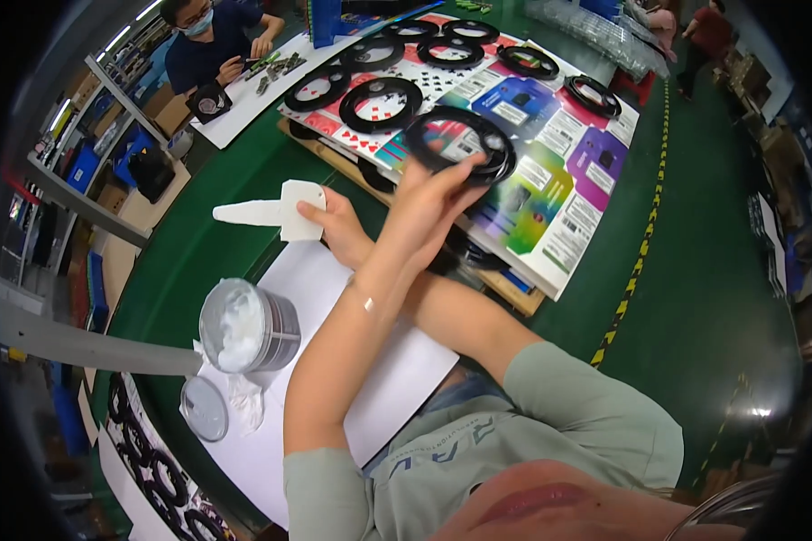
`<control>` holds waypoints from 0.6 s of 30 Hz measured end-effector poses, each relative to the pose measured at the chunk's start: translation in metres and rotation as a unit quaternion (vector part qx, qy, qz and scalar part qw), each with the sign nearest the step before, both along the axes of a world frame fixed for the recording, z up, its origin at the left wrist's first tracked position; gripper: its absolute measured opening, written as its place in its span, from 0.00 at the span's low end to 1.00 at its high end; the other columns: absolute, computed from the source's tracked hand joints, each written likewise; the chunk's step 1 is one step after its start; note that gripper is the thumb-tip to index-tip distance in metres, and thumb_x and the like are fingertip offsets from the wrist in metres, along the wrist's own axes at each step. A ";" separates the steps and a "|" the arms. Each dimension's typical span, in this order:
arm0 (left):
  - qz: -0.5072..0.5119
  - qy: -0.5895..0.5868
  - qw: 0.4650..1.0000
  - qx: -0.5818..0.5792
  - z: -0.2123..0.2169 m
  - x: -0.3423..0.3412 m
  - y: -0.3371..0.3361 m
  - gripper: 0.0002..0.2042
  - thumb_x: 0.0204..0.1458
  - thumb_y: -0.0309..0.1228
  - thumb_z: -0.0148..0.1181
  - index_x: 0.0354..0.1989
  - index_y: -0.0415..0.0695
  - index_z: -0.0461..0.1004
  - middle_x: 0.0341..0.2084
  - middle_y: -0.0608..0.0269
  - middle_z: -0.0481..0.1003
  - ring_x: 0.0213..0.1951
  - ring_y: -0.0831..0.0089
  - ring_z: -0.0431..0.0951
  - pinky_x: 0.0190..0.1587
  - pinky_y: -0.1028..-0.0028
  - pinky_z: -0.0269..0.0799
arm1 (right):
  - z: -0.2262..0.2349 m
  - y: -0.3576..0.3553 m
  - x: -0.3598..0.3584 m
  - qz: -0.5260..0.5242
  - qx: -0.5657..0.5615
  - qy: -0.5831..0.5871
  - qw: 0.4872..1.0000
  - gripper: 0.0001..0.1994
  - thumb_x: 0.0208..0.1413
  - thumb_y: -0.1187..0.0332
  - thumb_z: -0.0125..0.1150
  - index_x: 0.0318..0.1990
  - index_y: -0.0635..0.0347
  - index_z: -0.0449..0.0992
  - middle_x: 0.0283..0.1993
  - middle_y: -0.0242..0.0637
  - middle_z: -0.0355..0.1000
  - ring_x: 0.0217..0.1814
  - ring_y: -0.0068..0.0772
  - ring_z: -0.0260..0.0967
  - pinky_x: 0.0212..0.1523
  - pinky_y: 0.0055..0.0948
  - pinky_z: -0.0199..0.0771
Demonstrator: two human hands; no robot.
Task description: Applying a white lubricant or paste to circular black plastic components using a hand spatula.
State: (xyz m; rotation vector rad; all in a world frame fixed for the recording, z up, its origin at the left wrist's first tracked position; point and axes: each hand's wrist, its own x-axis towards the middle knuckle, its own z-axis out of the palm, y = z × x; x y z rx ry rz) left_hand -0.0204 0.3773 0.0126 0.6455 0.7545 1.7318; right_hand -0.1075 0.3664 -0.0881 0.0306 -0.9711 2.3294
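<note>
My forearms cross, the left one above the right. My left hand, reaching to the right, grips a black ring by its near edge, raised over a printed sheet. My right hand, at the left, is closed on a flat white spatula-like piece with a tapered blade pointing left. Nearer me stands an open grey tub with white paste inside. Its round lid and a crumpled tissue lie beside it. Several more black rings rest on the printed sheet.
White paper covers part of the green table under the tub. A grey metal bar juts in from the left. Across the table sits a co-worker handling small parts. More black rings lie at lower left.
</note>
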 end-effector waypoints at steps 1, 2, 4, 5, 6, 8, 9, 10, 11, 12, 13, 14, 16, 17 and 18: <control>-0.014 0.021 1.000 0.003 -0.002 0.000 0.029 0.17 0.49 0.19 0.51 0.47 0.43 0.56 0.42 0.54 0.69 0.43 0.66 0.73 0.42 0.71 0.74 | -0.001 0.007 0.001 0.007 -0.019 -0.009 1.000 0.17 0.51 0.70 0.58 0.48 0.64 0.66 0.43 0.35 0.70 0.41 0.25 0.69 0.41 0.26 0.72; -0.016 0.022 1.000 0.001 -0.002 0.000 0.055 0.16 0.49 0.20 0.52 0.45 0.42 0.57 0.40 0.56 0.69 0.42 0.67 0.74 0.40 0.72 0.75 | -0.001 0.011 0.002 0.006 -0.016 -0.009 1.000 0.17 0.51 0.70 0.58 0.48 0.64 0.66 0.43 0.35 0.70 0.41 0.25 0.69 0.41 0.26 0.72; -0.020 0.057 0.998 -0.018 -0.004 -0.002 0.094 0.14 0.51 0.22 0.52 0.45 0.42 0.59 0.40 0.57 0.70 0.41 0.68 0.74 0.41 0.72 0.74 | 0.002 0.011 0.004 0.025 -0.008 -0.035 0.999 0.18 0.51 0.69 0.58 0.49 0.64 0.65 0.43 0.36 0.70 0.42 0.25 0.69 0.42 0.27 0.71; -0.030 0.090 0.995 -0.033 -0.007 -0.002 0.114 0.12 0.53 0.24 0.50 0.46 0.43 0.60 0.40 0.57 0.71 0.41 0.68 0.74 0.44 0.72 0.73 | 0.001 0.012 0.003 0.024 -0.006 -0.037 0.999 0.18 0.51 0.69 0.58 0.49 0.64 0.65 0.43 0.36 0.70 0.42 0.25 0.69 0.42 0.27 0.71; -0.039 0.097 0.993 -0.050 -0.013 -0.005 0.135 0.10 0.53 0.26 0.51 0.43 0.41 0.63 0.39 0.58 0.71 0.39 0.71 0.75 0.41 0.75 0.74 | 0.001 0.013 0.002 0.028 -0.002 -0.040 0.999 0.18 0.51 0.69 0.58 0.49 0.64 0.65 0.43 0.36 0.70 0.42 0.25 0.69 0.42 0.28 0.71; 0.019 0.127 0.990 -0.056 -0.016 0.001 0.159 0.09 0.53 0.28 0.52 0.40 0.37 0.66 0.36 0.58 0.72 0.37 0.72 0.75 0.36 0.77 0.75 | -0.002 0.015 0.002 0.032 -0.004 -0.047 0.998 0.18 0.51 0.69 0.58 0.48 0.63 0.65 0.43 0.35 0.70 0.42 0.25 0.69 0.43 0.28 0.71; 0.062 0.146 0.985 -0.064 -0.014 0.003 0.167 0.10 0.53 0.30 0.53 0.38 0.35 0.68 0.33 0.57 0.74 0.34 0.73 0.77 0.32 0.77 0.76 | -0.001 0.016 0.003 0.029 -0.005 -0.042 0.999 0.17 0.51 0.69 0.58 0.48 0.63 0.65 0.43 0.36 0.70 0.41 0.25 0.70 0.42 0.28 0.71; 0.067 0.141 0.986 -0.066 -0.020 -0.008 0.176 0.10 0.53 0.30 0.53 0.38 0.35 0.68 0.33 0.57 0.74 0.34 0.73 0.77 0.32 0.77 0.76 | -0.001 0.012 0.000 0.034 -0.006 -0.039 0.999 0.17 0.51 0.69 0.58 0.48 0.63 0.65 0.43 0.36 0.70 0.41 0.25 0.70 0.42 0.28 0.71; 0.068 0.291 0.949 -0.098 -0.025 -0.025 0.184 0.13 0.52 0.34 0.54 0.33 0.34 0.70 0.26 0.56 0.75 0.26 0.73 0.77 0.27 0.77 0.75 | -0.002 0.006 -0.004 0.041 -0.007 -0.044 0.998 0.17 0.51 0.69 0.58 0.48 0.63 0.65 0.43 0.36 0.70 0.41 0.25 0.70 0.42 0.28 0.71; 0.060 0.438 0.889 -0.124 -0.023 -0.025 0.191 0.17 0.51 0.39 0.54 0.29 0.32 0.72 0.20 0.55 0.76 0.19 0.72 0.77 0.23 0.77 0.74 | -0.001 0.008 -0.003 0.028 -0.007 -0.040 0.999 0.17 0.51 0.69 0.58 0.48 0.62 0.65 0.42 0.36 0.70 0.40 0.26 0.70 0.41 0.28 0.72; 0.059 0.434 0.890 -0.126 -0.018 -0.024 0.188 0.17 0.51 0.39 0.54 0.29 0.32 0.72 0.20 0.55 0.76 0.19 0.72 0.77 0.23 0.77 0.74 | -0.002 0.010 -0.002 0.016 -0.009 -0.039 0.999 0.17 0.51 0.70 0.58 0.48 0.62 0.65 0.42 0.36 0.71 0.40 0.26 0.71 0.39 0.27 0.72; 0.045 0.456 0.877 -0.144 -0.012 -0.024 0.185 0.21 0.51 0.43 0.52 0.23 0.32 0.73 0.15 0.56 0.75 0.15 0.72 0.75 0.20 0.78 0.73 | -0.003 0.011 -0.001 0.020 -0.011 -0.042 0.999 0.17 0.51 0.70 0.58 0.48 0.62 0.65 0.42 0.36 0.71 0.40 0.26 0.71 0.39 0.27 0.72; 0.030 0.468 0.864 -0.183 0.002 -0.029 0.163 0.26 0.52 0.46 0.49 0.16 0.32 0.73 0.12 0.56 0.74 0.13 0.73 0.75 0.19 0.76 0.72 | -0.002 0.004 -0.005 0.028 -0.042 -0.021 0.999 0.16 0.51 0.71 0.58 0.48 0.63 0.66 0.40 0.36 0.71 0.39 0.26 0.71 0.38 0.27 0.73; 0.042 0.457 0.872 -0.169 -0.003 -0.036 0.153 0.24 0.50 0.44 0.51 0.14 0.33 0.73 0.12 0.56 0.74 0.13 0.73 0.75 0.18 0.76 0.72 | -0.007 -0.002 -0.012 0.024 -0.026 -0.036 0.999 0.16 0.50 0.72 0.58 0.47 0.64 0.67 0.40 0.36 0.72 0.38 0.26 0.71 0.38 0.28 0.73; 0.027 0.487 0.859 -0.155 0.001 -0.038 0.138 0.22 0.50 0.43 0.52 0.19 0.32 0.74 0.15 0.56 0.75 0.16 0.73 0.76 0.19 0.76 0.72 | -0.014 -0.004 -0.017 0.027 -0.037 -0.025 0.999 0.16 0.49 0.73 0.58 0.46 0.64 0.67 0.40 0.37 0.71 0.39 0.28 0.71 0.39 0.29 0.73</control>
